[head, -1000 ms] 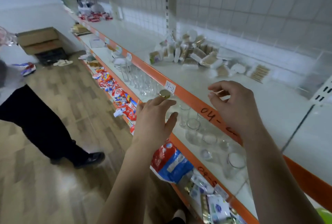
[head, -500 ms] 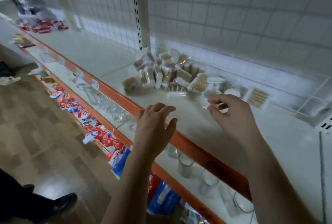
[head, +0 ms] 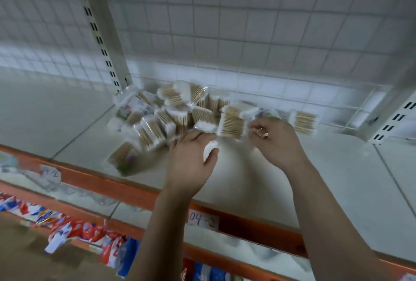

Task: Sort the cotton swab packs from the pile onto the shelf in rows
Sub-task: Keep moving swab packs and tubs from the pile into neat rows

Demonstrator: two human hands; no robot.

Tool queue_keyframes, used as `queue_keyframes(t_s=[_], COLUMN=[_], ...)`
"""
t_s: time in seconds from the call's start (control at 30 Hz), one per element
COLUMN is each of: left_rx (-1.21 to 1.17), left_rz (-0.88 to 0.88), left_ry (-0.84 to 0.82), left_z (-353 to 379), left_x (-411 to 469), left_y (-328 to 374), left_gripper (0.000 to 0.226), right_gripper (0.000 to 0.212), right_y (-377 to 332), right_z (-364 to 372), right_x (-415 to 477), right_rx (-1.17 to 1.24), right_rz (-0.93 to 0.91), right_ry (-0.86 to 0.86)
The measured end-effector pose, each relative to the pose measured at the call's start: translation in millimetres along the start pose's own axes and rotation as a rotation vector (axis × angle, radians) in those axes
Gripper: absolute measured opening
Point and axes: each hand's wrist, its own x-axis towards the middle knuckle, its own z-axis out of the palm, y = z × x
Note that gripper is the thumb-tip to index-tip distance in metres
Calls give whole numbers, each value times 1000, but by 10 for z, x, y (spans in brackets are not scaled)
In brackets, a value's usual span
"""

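Note:
A loose pile of clear cotton swab packs point(head: 171, 112) with wooden sticks and white tips lies at the back of the white shelf point(head: 67, 123). My left hand point(head: 191, 159) is at the pile's front edge, its fingers curled round the white end of one pack point(head: 210, 148). My right hand point(head: 274, 143) is beside it to the right and pinches the edge of another pack point(head: 231, 122), which sits tilted on the right side of the pile. A single pack point(head: 304, 121) lies apart, further right. The frame is motion-blurred.
The shelf's orange front rail point(head: 126, 188) carries a paper label reading "04-" point(head: 202, 221). A slotted upright post point(head: 103, 39) stands left of the pile, with a wire grid behind. Coloured snack packets point(head: 74, 229) fill a lower shelf.
My view has moved in on the pile. Both hands have reached forward from the rail to the packs and each has closed on one. The person on the floor is out of view.

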Motion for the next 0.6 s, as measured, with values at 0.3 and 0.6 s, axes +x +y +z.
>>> queue_keyframes(t_s=[0.3, 0.6], left_rx=[-57, -83], left_rz=[138, 175], left_ry=[1, -34], left_z=[-31, -19], left_x=[303, 431], left_y=[-262, -344], left_gripper=[29, 39], right_gripper=[17, 48], right_y=[-19, 105], right_z=[360, 458], right_x=[260, 301], right_rx=[-122, -39], right_rz=[35, 48], right_ry=[-5, -12])
